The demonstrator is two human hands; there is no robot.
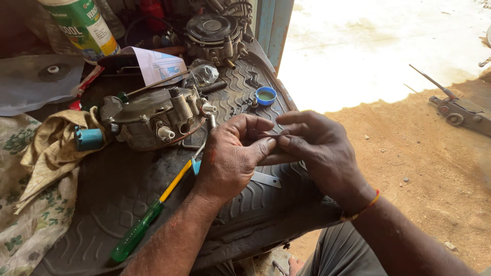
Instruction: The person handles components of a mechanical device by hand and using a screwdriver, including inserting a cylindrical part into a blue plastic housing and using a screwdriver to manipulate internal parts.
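Both grips, left hand (232, 153) and right hand (314, 145), pinched one thin metal strip (279, 136); seemingly mid-inspection, needing fine fingertip control.

Hard daylight comes in from the upper right, where the pale ground (388, 46) is blown out to near white with no detail. A sharp shadow edge crosses the sandy earth (434, 153) below it. The black rubber mat (102, 204) sits in shade, dim yet readable. The upper left corner is dark and murky. Focus is crisp on both hands; no motion blur shows.
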